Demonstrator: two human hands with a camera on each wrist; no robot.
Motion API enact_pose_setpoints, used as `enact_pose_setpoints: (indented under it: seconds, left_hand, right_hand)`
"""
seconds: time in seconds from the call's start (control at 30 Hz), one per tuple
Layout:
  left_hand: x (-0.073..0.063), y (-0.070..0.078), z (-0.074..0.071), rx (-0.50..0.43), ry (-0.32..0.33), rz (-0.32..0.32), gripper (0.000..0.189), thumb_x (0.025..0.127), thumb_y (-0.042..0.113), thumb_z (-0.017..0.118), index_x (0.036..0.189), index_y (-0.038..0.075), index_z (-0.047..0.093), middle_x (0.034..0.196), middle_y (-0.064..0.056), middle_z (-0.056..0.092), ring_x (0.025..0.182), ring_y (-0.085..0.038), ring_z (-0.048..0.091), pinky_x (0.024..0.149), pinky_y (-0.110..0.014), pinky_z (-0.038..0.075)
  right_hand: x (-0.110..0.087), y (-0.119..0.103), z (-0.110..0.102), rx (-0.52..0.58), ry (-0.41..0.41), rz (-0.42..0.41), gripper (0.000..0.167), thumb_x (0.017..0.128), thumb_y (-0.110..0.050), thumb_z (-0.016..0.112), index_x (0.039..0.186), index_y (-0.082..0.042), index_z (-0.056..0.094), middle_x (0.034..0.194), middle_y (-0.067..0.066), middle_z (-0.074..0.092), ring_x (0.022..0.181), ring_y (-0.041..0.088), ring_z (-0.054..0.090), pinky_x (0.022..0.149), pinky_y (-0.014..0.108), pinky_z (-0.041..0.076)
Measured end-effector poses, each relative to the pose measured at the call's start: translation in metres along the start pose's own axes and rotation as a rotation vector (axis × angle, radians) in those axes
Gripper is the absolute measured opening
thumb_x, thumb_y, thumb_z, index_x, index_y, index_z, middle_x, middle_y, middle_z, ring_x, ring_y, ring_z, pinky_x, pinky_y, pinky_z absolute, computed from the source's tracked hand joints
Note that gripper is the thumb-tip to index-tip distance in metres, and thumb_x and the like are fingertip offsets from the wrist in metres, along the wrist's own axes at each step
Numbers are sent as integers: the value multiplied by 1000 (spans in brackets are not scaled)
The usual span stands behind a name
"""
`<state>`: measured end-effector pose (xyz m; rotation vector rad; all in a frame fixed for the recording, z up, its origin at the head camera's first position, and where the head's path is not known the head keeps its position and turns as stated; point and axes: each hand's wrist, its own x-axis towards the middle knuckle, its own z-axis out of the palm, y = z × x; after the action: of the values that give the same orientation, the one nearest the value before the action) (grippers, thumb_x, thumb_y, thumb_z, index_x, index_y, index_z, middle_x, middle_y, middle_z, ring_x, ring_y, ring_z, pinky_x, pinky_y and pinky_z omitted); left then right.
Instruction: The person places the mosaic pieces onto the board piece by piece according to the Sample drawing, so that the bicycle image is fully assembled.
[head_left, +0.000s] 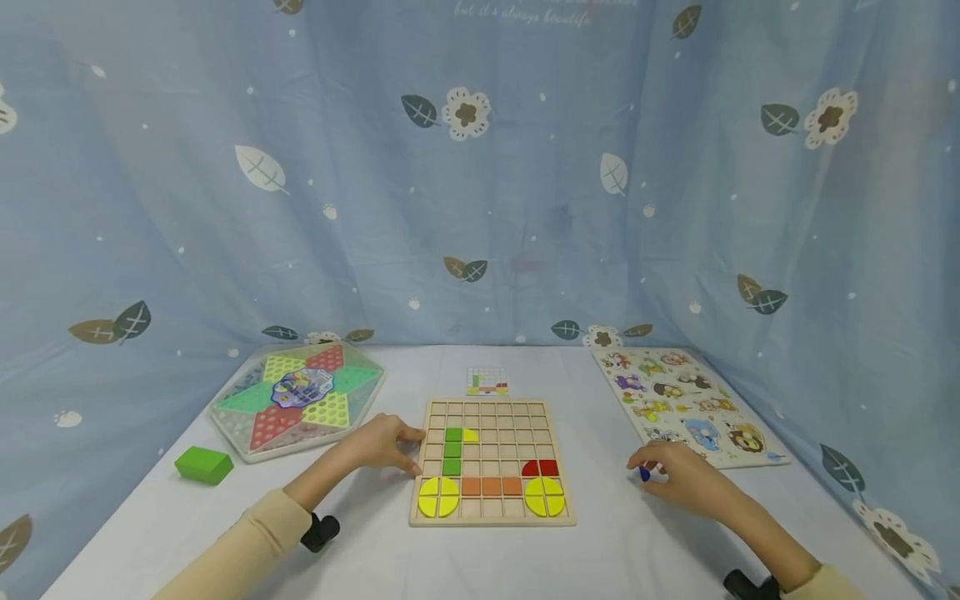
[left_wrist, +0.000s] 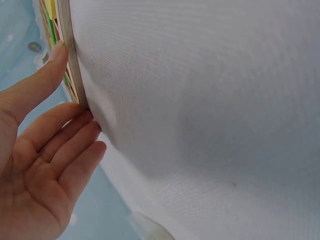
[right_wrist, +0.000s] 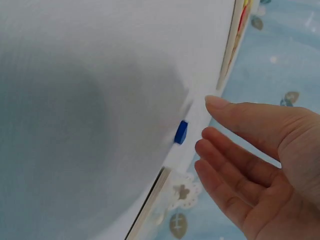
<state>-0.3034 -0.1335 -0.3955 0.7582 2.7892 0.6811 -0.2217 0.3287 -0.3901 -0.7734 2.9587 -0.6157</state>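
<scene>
In the head view a wooden grid board [head_left: 491, 522] lies on the white table, bearing yellow quarter-circles, green squares, orange squares and red pieces in its cells. My left hand [head_left: 382, 442] is at the board's left edge. Its thumb and fingertips touch the wooden rim [left_wrist: 75, 65] in the left wrist view, without curling round it. Over to the right, my right hand [head_left: 678, 475] hovers by a small blue piece [right_wrist: 181, 132] lying on the table. The right wrist view shows a gap between that piece and the loosely bent fingers [right_wrist: 220, 145].
A small printed card [head_left: 487, 381] with a coloured grid lies behind the board. A star-patterned hexagonal game board [head_left: 251, 456] and a green block [head_left: 204, 465] occupy the left side. On the right lies an animal picture puzzle [head_left: 682, 408]. A patterned blue curtain [head_left: 525, 208] hangs behind.
</scene>
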Motion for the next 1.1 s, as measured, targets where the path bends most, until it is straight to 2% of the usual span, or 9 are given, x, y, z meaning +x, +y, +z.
enact_pose_setpoints:
  seconds: [0.13,0.33,0.5,0.7,0.97,1.1]
  left_hand:
    - [0,-1,0,1,0,9,58,68,27,88,117,2,69,120,-11,66,114,-35,58,91,-48,48]
    - [0,-2,1,3,-4,13,58,68,28,87,118,3,69,120,-12,66,114,-36,58,90,-48,49]
    - [0,-3,1,-3,-4,8,58,69,28,87,118,3,69,120,-11,66,114,-36,58,91,-49,48]
    - [1,-2,1,-1,-5,0,59,68,28,87,118,4,69,121,-11,66,114,-36,58,91,-49,48]
    - [2,-2,2,-6,2,-3,57,68,26,88,118,5,69,120,-10,66,114,-35,58,91,-48,48]
    - [2,-2,2,-7,4,-3,57,68,25,88,118,5,69,120,-10,66,114,-35,59,91,-48,48]
  right_hand:
    - [-1,9,-2,-5,1,-2,25,78,5,73,101,-6,70,95,1,67,84,21,63,69,33,54]
    - [2,26,-1,-6,-3,-122,29,79,14,67,97,-8,70,94,1,67,82,21,62,68,31,54]
    - [7,34,-2,4,-21,-185,27,80,13,68,95,-10,71,93,-1,69,83,21,64,69,30,54]
    - [9,37,-3,46,-49,-176,22,81,6,71,94,-11,71,90,-5,69,81,15,63,68,29,54]
    - [7,43,1,108,-24,-219,16,82,-2,74,96,-12,71,90,-4,69,79,7,61,65,25,53]
    - [6,45,4,106,-10,-237,13,84,-5,74,94,-12,71,88,-5,68,77,2,59,62,24,52]
